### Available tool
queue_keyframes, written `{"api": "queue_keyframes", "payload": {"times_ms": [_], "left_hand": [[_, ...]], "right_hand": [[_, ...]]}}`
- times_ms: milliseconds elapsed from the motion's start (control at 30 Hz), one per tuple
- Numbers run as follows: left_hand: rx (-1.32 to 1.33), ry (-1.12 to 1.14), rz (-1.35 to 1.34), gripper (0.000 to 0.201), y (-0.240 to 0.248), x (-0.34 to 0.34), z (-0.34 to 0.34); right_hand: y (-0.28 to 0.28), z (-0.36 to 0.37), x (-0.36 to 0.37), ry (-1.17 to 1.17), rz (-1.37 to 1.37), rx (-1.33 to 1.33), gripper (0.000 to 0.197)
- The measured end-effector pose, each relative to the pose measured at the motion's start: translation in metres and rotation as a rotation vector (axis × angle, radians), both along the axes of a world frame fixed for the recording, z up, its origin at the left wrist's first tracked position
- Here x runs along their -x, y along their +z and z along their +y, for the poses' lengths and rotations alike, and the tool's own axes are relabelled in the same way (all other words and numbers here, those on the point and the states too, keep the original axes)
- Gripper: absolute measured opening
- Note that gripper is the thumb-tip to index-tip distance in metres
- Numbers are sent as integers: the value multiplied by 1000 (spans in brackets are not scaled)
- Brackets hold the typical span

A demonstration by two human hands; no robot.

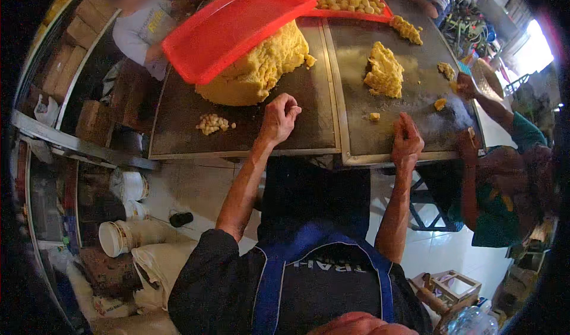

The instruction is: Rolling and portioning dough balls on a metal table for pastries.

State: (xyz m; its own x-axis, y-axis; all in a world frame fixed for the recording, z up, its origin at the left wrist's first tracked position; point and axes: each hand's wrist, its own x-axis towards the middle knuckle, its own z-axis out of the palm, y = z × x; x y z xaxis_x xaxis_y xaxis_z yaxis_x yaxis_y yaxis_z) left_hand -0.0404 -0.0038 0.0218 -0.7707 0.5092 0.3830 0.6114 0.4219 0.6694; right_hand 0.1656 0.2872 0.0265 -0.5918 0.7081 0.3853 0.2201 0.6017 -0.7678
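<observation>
My left hand (pixel 281 119) is over the left tabletop with its fingers curled; what they hold, if anything, is hidden. Just beyond it stands a big block of yellow dough (pixel 255 76), and left of it lies a small heap of pale pieces (pixel 212 124). My right hand (pixel 407 140) is above the right tabletop's near edge, fingers pressed together; I cannot make out anything in them. A small dough piece (pixel 374 117) lies just left of its fingertips, another (pixel 440 104) to its right. Farther off is a rough dough lump (pixel 385 70).
A red tray (pixel 237 26) leans tilted on the dough block. Behind it, another red tray (pixel 350 15) holds many dough balls. A co-worker (pixel 504 174) works close at the right; other people stand at far left and far right. Buckets (pixel 116 238) lie on the floor at left.
</observation>
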Motion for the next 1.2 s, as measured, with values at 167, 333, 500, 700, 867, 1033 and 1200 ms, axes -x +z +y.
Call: {"api": "queue_keyframes", "payload": {"times_ms": [167, 333, 500, 700, 867, 1033, 1200], "left_hand": [[-242, -25, -171, 9, -6, 5, 3], [-290, -15, -315, 6, 7, -1, 1], [-45, -222, -221, 13, 31, -29, 23], [270, -298, -221, 23, 26, -20, 36], [433, -401, -168, 23, 39, 5, 48], [281, 154, 708, 25, 47, -16, 92], [263, 63, 637, 26, -1, -7, 102]], "right_hand": [[-16, 10, 1, 5, 65, -112, 29], [-13, 6, 0, -40, 30, -24, 31], [-10, 4, -1, -27, 73, 32, 34], [-19, 8, 1, -11, 145, -67, 34], [-17, 8, 1, -13, 125, -49, 32], [-22, 10, -1, -6, 120, -8, 31], [-12, 8, 1, -109, 91, -234, 32]]}}
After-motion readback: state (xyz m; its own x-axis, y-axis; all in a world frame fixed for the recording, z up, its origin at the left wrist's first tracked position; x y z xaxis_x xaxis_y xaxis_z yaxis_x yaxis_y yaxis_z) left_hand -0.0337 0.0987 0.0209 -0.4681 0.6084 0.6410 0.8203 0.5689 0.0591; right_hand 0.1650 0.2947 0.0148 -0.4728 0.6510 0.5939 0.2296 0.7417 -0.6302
